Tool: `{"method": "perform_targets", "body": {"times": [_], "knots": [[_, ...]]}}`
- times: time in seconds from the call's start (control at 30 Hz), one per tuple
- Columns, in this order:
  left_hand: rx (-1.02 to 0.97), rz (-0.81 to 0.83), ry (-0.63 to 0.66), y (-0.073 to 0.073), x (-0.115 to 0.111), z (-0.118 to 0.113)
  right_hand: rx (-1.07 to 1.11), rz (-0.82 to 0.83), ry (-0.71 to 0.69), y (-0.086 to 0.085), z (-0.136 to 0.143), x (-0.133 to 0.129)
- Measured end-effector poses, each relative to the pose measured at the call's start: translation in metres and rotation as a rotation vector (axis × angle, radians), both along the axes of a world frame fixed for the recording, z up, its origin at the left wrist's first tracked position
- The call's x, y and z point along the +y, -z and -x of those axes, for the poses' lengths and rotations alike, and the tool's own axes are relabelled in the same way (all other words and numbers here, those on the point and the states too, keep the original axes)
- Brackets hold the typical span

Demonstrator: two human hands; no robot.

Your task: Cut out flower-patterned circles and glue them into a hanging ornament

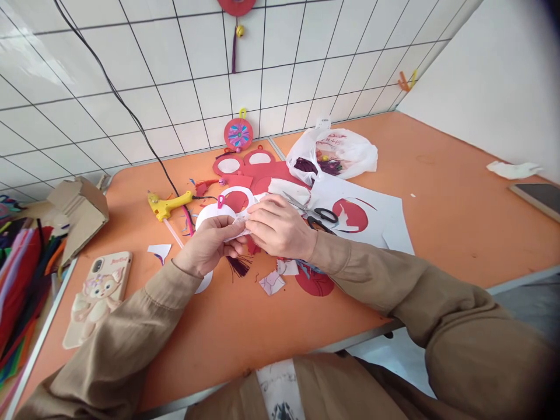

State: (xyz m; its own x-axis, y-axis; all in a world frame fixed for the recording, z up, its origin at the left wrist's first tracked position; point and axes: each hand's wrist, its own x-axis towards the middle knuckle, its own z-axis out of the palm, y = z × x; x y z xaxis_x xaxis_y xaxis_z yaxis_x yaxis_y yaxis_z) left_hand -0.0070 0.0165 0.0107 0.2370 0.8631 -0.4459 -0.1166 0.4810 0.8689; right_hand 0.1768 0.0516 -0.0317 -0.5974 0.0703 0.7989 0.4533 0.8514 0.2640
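Observation:
Over the middle of the orange table, my left hand [213,242] and my right hand [277,227] meet with closed fingers. Between my left thumb and fingers is a white paper piece [213,212] with a pink loop at its top. My right fingertips press at its right edge; what they pinch is too small to make out. A dark tassel [238,265] hangs below my left hand. Scissors with black handles [326,214] lie just right of my right hand, on white paper. Behind the hands is a white ring [240,191] on red paper.
A yellow glue gun [170,204] with a cable lies at the left, near a phone [100,294]. A plastic bag [356,153] with tassels stands at the back. A red round ornament [238,134] leans on the tiled wall. Paper scraps [272,282] lie in front.

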Motion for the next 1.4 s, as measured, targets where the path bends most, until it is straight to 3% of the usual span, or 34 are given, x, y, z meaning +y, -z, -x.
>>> {"method": "perform_targets", "body": {"times": [0.13, 0.27, 0.47, 0.53, 0.63, 0.73, 0.83, 0.93, 1.03, 1.2, 1.3, 1.4], "knots": [[0.048, -0.079, 0.046, 0.001, 0.002, 0.004, 0.04, 0.306, -0.142, -0.01, -0.005, -0.001], [0.111, -0.157, 0.149, -0.002, 0.003, 0.006, 0.149, 0.65, -0.189, -0.026, -0.014, 0.003], [0.296, -0.377, 0.337, -0.006, 0.0, 0.008, -0.084, 1.228, -0.536, -0.033, -0.015, 0.017], [0.412, -0.497, 0.358, -0.007, -0.002, 0.008, -0.103, 1.348, -0.559, -0.03, -0.015, 0.022], [0.575, -0.692, 0.328, -0.008, -0.006, 0.006, -0.097, 1.305, -0.409, -0.027, -0.018, 0.024], [0.619, -0.786, 0.309, -0.009, -0.008, 0.005, -0.076, 1.092, -0.309, -0.029, -0.018, 0.02], [0.567, -0.728, 0.331, -0.009, -0.007, 0.004, -0.058, 0.943, -0.31, -0.031, -0.016, 0.015], [0.53, -0.624, 0.342, -0.007, -0.005, 0.005, -0.035, 0.917, -0.309, -0.029, -0.015, 0.013], [0.554, -0.633, 0.334, -0.005, -0.003, 0.006, 0.015, 0.947, -0.256, -0.026, -0.014, 0.011], [0.756, -0.991, 0.317, -0.001, -0.004, 0.006, 0.007, 1.082, -0.212, -0.028, -0.012, 0.008], [0.953, -1.253, 0.277, 0.002, -0.007, 0.005, -0.005, 1.037, -0.237, -0.03, -0.011, 0.007], [1.076, -1.347, 0.26, 0.003, -0.011, 0.005, -0.019, 0.972, -0.242, -0.03, -0.012, 0.008]]}}
